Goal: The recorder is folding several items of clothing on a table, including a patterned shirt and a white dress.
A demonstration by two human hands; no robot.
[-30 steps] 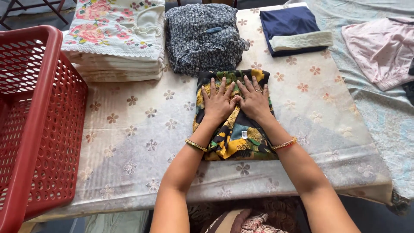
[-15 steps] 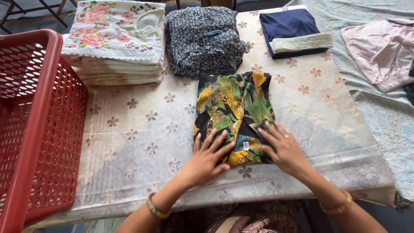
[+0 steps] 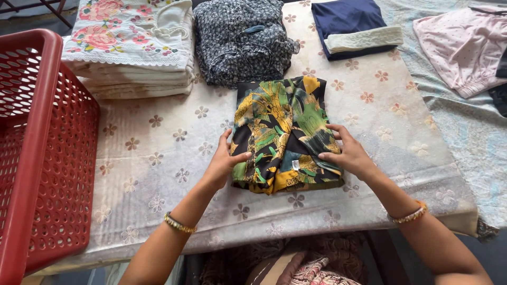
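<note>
A folded garment with a yellow, green and black leaf print [image 3: 282,132] lies on the table [image 3: 158,158], which has a pale cloth with small flowers. My left hand [image 3: 224,158] grips the garment's left edge, thumb on top. On the opposite side, my right hand [image 3: 346,153] holds its right edge near the lower corner. Both wrists wear thin bangles.
A red plastic basket [image 3: 37,158] stands at the left. Behind the garment lie a stack of floral white linens [image 3: 132,47], a dark speckled folded garment [image 3: 240,42], a navy folded piece with a cream band [image 3: 351,26] and a pink cloth [image 3: 465,45] at the right.
My hands went from pressing on top of the garment, to sliding back toward its near end, to now gripping its left and right sides.
</note>
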